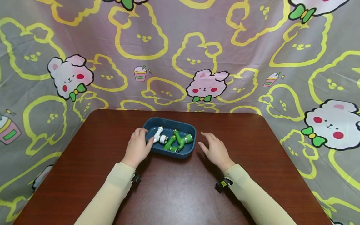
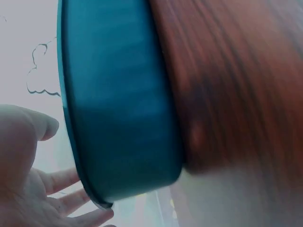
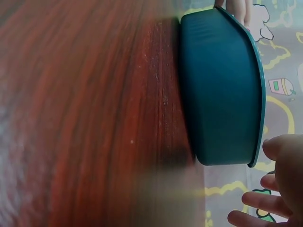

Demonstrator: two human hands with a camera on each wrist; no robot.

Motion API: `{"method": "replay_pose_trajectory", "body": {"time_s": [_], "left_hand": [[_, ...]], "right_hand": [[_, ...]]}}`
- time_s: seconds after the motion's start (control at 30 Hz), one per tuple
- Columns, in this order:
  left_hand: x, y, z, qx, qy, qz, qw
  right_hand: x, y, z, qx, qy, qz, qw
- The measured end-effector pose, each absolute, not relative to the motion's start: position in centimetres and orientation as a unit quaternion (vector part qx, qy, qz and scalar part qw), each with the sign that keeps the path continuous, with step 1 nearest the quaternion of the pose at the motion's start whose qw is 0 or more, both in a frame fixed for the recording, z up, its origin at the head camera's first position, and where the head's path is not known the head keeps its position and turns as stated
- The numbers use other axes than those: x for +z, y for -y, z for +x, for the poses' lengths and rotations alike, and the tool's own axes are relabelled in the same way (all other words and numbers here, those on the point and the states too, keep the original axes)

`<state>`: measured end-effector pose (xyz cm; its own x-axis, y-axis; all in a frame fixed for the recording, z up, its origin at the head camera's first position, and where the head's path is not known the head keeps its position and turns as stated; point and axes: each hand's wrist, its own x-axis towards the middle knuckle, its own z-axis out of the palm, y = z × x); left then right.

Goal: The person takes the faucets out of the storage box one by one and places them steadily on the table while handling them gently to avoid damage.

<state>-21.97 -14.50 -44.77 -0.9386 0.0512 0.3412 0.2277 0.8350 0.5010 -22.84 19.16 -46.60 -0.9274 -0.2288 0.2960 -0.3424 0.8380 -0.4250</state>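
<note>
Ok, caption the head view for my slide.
Left hand at one end of a blue tub holding a white pipe fitting and green ones, right hand just off the other end.

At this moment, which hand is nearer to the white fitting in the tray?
Left. The left hand is at the left end of the tray, thumb beside the white fitting; the right hand is beyond the right end, past the green fittings.

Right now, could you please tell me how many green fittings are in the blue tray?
2. One green fitting lies near the front of the blue tray; the other green fitting lies just to its right. More could be hidden behind the left hand.
</note>
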Motion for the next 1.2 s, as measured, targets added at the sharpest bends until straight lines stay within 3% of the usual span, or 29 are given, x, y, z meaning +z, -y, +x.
{"method": "replay_pose_trajectory", "body": {"time_s": [0.6,1.2], "left_hand": [[-45.8,16.0,-23.0,-0.326,0.944,0.0,0.054],[-45.8,15.7,-23.5,-0.368,0.927,0.017,0.068]], "right_hand": [[-46.9,-18.3,-22.9,0.281,0.942,0.164,0.083],[-47.2,-18.2,-23.1,0.299,0.934,0.181,0.067]]}}
